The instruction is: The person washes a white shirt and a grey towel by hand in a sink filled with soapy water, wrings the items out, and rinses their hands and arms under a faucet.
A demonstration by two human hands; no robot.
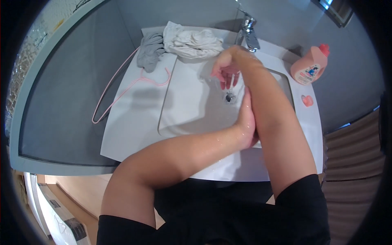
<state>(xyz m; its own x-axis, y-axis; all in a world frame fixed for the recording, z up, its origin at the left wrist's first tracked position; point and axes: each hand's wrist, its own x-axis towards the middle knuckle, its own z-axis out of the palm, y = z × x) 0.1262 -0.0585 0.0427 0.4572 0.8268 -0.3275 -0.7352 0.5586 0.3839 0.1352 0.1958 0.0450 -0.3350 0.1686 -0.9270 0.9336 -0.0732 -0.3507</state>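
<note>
My right hand [228,67] is under the chrome faucet [250,34], its fingers loosely bent downward and apart, holding nothing. Water runs over it into the white sink [192,96], falling near the drain [229,97]. From the left, my left hand [246,126] clasps the underside of my right forearm [271,102]. Its thumb side lies along that forearm, while the other fingers are mostly hidden behind it. Water drops shine on my left wrist and on both forearms.
A grey cloth [151,51] and a crumpled white cloth [192,41] lie at the counter's back left. Beside them is a pink hanger [122,94]. At the right stand a pink bottle [309,67] with a red cap and a small pinkish-red piece [307,101].
</note>
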